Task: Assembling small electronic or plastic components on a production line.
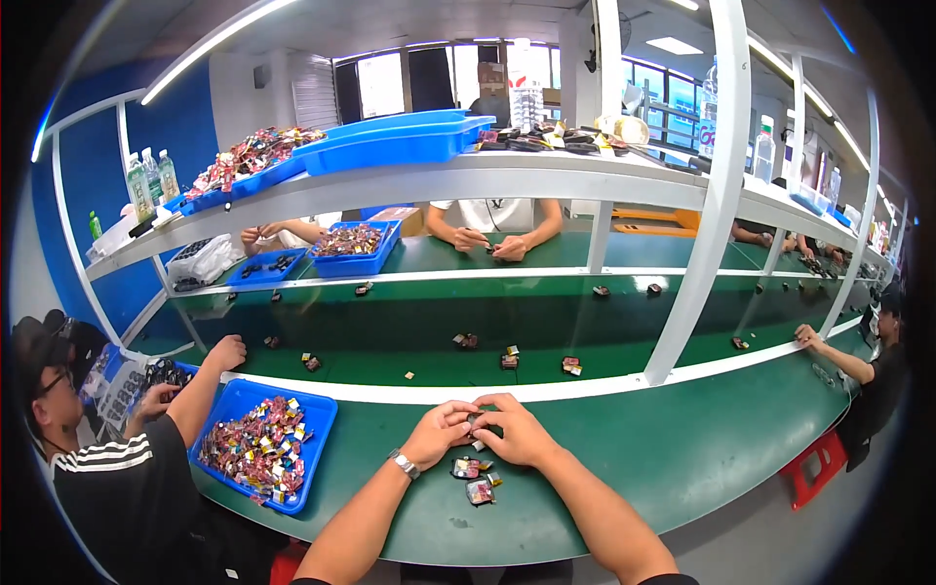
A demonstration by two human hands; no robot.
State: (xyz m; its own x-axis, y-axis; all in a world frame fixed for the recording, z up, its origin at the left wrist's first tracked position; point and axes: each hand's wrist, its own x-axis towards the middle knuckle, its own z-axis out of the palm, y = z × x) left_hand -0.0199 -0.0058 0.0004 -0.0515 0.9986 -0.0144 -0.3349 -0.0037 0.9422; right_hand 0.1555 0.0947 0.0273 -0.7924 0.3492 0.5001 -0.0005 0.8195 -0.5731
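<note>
Over the green worktop, my left hand and my right hand meet with fingertips closed around a small dark electronic part. The fingers cover most of it, so its exact kind does not show. A watch is on my left wrist. Just below the hands lie a few small circuit assemblies, dark and red with whitish and yellow pieces. Left of my left forearm stands a blue tray heaped with similar red, white and yellow pieces.
Beyond a white rail runs a green conveyor belt carrying scattered assemblies. A white post rises right of centre, supporting a shelf with blue trays and bottles. Co-workers sit left, right and across; one arm reaches past the tray.
</note>
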